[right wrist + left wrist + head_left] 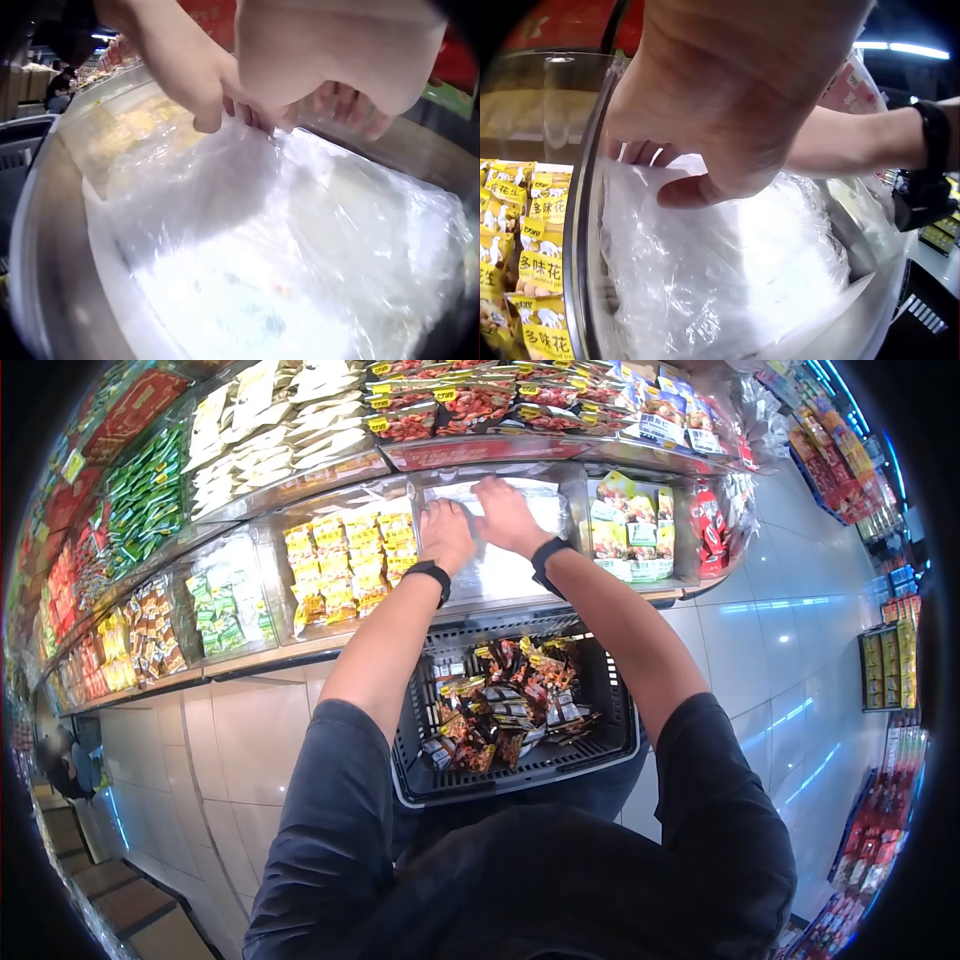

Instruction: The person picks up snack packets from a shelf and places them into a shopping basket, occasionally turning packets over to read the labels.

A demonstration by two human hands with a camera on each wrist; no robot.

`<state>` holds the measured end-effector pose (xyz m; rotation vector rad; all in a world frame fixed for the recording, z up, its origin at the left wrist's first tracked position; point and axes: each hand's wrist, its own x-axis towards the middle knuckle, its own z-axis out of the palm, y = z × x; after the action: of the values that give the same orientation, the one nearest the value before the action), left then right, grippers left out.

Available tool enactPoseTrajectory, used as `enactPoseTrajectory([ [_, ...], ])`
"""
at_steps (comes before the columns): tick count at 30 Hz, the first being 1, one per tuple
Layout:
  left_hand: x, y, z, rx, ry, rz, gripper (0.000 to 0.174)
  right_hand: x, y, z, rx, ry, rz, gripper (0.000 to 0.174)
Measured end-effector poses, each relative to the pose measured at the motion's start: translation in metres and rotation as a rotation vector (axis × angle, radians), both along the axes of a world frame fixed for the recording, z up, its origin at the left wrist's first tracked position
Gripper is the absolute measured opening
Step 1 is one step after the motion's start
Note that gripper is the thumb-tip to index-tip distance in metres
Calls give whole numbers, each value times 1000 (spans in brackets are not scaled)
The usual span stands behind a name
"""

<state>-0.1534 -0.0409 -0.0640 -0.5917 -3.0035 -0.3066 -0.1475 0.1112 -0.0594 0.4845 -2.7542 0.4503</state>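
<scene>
A clear plastic film or bag (675, 262) with a bright white surface lies crinkled in a shelf compartment (575, 510). My left hand (447, 535) rests on its left part with the fingers reaching toward the back, its thumb stretched over the plastic in the left wrist view. Close beside it, my right hand (508, 518) reaches over the back of the same plastic (225, 202). In the right wrist view its fingers (345, 105) bend loosely downward near the back edge. Neither hand shows anything gripped.
Below the shelf stands a black basket (520, 792) with many snack packets (510, 710) inside. Yellow peanut packets (350, 565) fill the compartment on the left, green-and-white packets (632, 525) the one on the right. Clear dividers (592, 195) edge the compartments. A person (68, 765) is at far left.
</scene>
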Motion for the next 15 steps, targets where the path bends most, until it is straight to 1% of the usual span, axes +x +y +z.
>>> enactPoseTrajectory([
  [1, -4, 1, -2, -44, 9, 7, 63, 11, 3, 12, 43, 41, -124, 42],
  [2, -13, 2, -2, -34, 12, 5, 63, 12, 16, 5, 124, 86, -203, 49],
  [4, -17, 2, 10, -61, -146, 3, 68, 17, 43, -4, 212, 24, -259, 58],
  [5, -19, 3, 15, -93, -175, 13, 71, 18, 55, -8, 232, -75, -264, 71],
  [6, -20, 3, 13, -94, -175, 9, 71, 23, 60, -10, 231, -76, -268, 71],
  [9, -22, 2, 15, -140, -170, 7, 74, 25, 65, -8, 204, -200, -252, 86],
  [10, -22, 2, 19, -147, -168, 11, 74, 21, 65, -4, 196, -198, -249, 86],
  [12, -22, -1, 24, -109, -235, -10, 76, 17, 66, 1, 208, -278, -253, 86],
  [15, -19, 0, 29, -145, -209, 1, 79, 18, 66, 5, 187, -261, -246, 86],
])
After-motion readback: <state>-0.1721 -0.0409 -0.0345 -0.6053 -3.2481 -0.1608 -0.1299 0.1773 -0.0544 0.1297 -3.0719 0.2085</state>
